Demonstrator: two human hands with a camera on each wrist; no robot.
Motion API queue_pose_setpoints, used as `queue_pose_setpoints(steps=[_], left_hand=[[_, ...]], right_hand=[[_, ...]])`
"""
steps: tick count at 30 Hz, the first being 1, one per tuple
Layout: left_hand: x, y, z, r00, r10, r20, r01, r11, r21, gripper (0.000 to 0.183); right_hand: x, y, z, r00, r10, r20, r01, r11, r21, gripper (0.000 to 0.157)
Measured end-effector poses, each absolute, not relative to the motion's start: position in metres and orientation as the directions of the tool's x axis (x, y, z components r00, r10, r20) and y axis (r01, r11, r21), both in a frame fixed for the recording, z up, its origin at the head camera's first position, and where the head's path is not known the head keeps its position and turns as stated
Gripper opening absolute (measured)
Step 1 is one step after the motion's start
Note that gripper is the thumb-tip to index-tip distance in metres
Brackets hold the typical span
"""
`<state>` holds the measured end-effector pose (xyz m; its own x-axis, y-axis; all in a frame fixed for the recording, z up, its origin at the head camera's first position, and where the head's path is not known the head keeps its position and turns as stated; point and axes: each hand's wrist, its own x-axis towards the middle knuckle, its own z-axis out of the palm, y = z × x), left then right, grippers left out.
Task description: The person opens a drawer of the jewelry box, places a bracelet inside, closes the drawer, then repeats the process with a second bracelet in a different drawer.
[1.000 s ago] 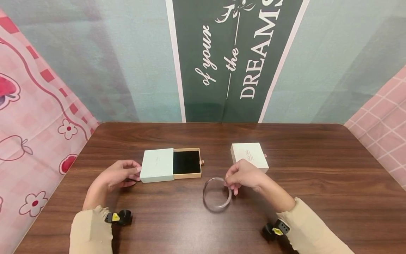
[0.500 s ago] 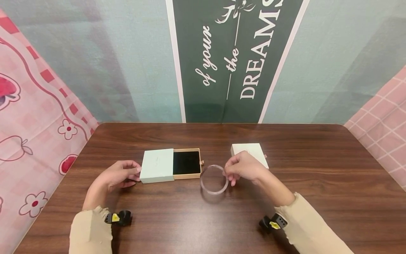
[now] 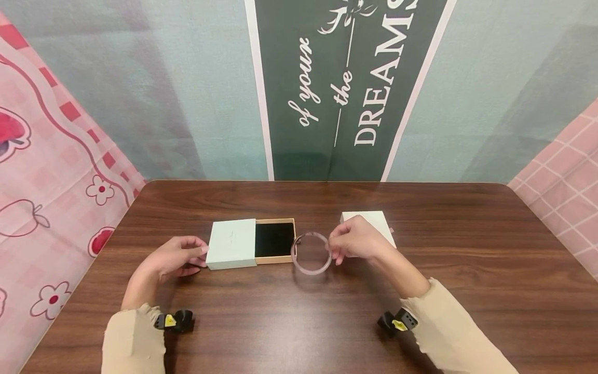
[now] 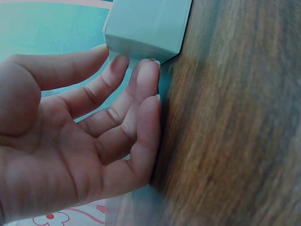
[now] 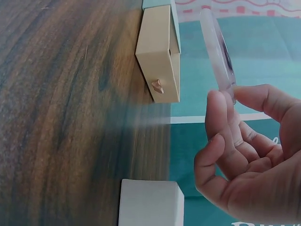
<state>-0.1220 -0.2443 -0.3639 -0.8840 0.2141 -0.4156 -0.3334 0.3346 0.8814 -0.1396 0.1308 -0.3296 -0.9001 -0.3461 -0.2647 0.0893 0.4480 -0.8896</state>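
Observation:
A pale, translucent bangle (image 3: 308, 272) is pinched by my right hand (image 3: 358, 240) between thumb and index finger. In the right wrist view the bangle (image 5: 217, 52) is seen edge-on, raised off the table. It hangs just right of a jewellery box, whose mint-white sleeve (image 3: 231, 243) lies on the table with its tan drawer (image 5: 155, 42) pulled partly out. Black lining (image 3: 275, 239) shows in the drawer, and a small ribbon tab (image 5: 157, 85) sits on its front. My left hand (image 3: 175, 258) touches the sleeve's left end with its fingertips, fingers loosely bent (image 4: 94, 122).
A second white box (image 3: 380, 226), closed, lies on the wooden table (image 3: 299, 327) behind my right hand, which partly covers it. A blue-green cloth with a dark lettered banner (image 3: 327, 104) hangs beyond the table. Pink patterned cloth (image 3: 51, 182) borders the left side.
My right hand has carried the bangle away from me and slightly left, up beside the drawer's front. The left hand and the jewellery box have stayed put.

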Motion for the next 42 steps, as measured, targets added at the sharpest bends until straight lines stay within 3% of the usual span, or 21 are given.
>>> queue_pose_setpoints(steps=[16,42], left_hand=[[-0.121,-0.245,-0.363,-0.884,0.215,-0.415,-0.327,0.347,0.879,0.017],[-0.123,-0.245,-0.364,-0.882,0.222,-0.417,-0.33,0.343,0.88,0.017]], right_hand=[[-0.149,0.112,-0.326,-0.922,-0.296,-0.25,0.074,0.498,-0.864,0.011],[-0.166,0.064,-0.335,-0.932,-0.231,-0.28,0.172,0.399,-0.901,0.006]])
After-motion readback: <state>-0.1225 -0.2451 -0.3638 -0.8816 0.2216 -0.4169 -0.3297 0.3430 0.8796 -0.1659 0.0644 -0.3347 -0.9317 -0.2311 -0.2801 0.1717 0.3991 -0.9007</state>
